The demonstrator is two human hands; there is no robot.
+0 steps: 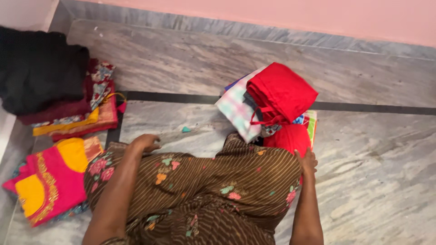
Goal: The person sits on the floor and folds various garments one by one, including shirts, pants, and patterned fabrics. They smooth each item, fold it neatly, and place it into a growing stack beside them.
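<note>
Both arms bare to the frame edge, no sleeves visible. Left hand (144,142) and right hand (308,162) bare: no rings, bangles or watch to be seen. Garment (213,190) over the lap: brown cloth with thin pale diagonal stripes, scattered small flowers in pink, teal and orange, larger pink blooms at the left hem.

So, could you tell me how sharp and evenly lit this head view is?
Head view: soft, even light with no glare on the marble floor; the left hand and red clothes look slightly blurred, and the black cloth shows no detail.
</note>
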